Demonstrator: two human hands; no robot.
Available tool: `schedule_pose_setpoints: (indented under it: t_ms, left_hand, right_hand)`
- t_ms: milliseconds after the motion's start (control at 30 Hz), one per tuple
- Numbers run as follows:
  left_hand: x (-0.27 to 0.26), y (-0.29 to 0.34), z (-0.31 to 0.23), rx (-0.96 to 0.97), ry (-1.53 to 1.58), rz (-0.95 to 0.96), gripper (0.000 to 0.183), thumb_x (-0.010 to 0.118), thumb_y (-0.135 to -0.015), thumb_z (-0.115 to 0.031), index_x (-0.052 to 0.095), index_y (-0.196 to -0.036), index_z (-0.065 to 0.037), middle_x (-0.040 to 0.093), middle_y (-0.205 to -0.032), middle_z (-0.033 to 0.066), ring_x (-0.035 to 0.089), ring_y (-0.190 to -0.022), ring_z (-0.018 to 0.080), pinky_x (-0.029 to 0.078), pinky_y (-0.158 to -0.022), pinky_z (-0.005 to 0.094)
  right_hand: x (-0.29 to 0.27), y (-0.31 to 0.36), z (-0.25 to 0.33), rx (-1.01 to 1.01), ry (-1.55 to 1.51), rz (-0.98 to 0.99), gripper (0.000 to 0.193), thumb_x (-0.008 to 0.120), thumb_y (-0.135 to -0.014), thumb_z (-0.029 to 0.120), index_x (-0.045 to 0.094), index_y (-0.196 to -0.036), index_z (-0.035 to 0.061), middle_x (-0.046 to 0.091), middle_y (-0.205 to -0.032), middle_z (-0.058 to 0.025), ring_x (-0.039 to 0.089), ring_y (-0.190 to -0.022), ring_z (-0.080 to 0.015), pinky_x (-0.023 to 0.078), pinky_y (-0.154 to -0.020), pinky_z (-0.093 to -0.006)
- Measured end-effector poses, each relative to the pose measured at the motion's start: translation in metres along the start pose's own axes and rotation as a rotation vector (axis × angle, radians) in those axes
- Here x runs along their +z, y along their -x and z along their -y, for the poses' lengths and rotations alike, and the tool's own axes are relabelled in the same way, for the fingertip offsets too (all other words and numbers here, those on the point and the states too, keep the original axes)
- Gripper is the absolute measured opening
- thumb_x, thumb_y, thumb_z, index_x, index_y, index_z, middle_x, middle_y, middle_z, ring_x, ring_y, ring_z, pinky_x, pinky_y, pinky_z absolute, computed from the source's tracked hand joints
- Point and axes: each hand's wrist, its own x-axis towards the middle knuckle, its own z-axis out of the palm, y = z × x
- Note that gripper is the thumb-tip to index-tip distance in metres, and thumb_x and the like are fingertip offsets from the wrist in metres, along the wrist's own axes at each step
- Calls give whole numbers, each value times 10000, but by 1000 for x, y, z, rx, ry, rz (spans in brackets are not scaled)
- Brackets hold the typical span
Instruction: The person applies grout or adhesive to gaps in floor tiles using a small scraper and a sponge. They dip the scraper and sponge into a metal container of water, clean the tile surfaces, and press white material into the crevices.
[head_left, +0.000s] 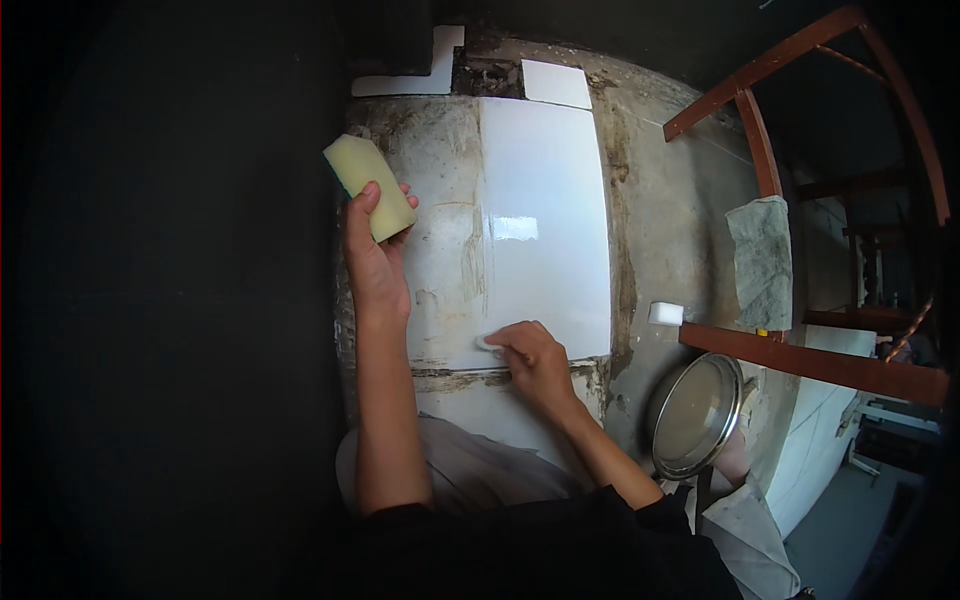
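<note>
My left hand (372, 250) is closed round a yellow sponge (368, 190) with a green scouring side, held up above the dirty left part of the tiled surface. Low on that surface, my right hand (535, 362) pinches a small white piece (487, 342) whose exact kind I cannot make out. It appears to touch the tile near the border between the stained, greyish tile (430, 250) and the glossy white tile (550, 180). Brown streaks run along that border. My fingers cover part of the white piece.
A metal basin (700, 415) of cloudy water stands at the right, near a white block (666, 314). Beyond them is a reddish-brown frame (815, 365) with a grey cloth (760, 262) hanging on it. A dark wall (180, 300) rises at the left.
</note>
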Motion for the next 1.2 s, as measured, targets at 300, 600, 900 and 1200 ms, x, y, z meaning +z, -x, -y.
schedule_pose_setpoints:
  t_ms: [300, 600, 900, 1200]
  left_hand:
    - [0, -2, 2, 14, -8, 19, 549, 630, -811, -408, 511, -1177, -17, 593, -998, 103, 584, -901, 172, 400, -874, 305]
    - [2, -1, 3, 11, -12, 11, 555, 634, -813, -400, 503, -1192, -17, 590, -1006, 108, 586, -914, 175, 409, -875, 304]
    - [-1, -3, 3, 20, -8, 27, 529, 629, -815, -395, 513, -1176, -26, 596, -984, 102, 589, -897, 173, 412, -864, 297]
    - [-2, -2, 0, 17, -3, 30, 532, 626, -815, -402, 513, -1173, -25, 596, -983, 97, 587, -895, 170, 404, -873, 305]
  right_hand:
    - [-9, -41, -26, 184, 89, -287, 169, 601, -789, -53, 669, -934, 0, 581, -833, -123, 568, -797, -287, 480, -671, -355]
    - [39, 7, 22, 108, -38, -186, 175, 617, -776, -56, 671, -919, 30, 585, -834, -93, 561, -770, -264, 480, -659, -345]
    - [-17, -38, -16, 442, -243, -380, 168, 606, -827, 2, 680, -976, 19, 599, -873, -77, 523, -654, -151, 447, -632, -271]
    - [-10, -53, -24, 429, -34, -358, 193, 598, -832, -13, 666, -1011, 14, 586, -823, -60, 529, -649, -148, 443, -620, -283]
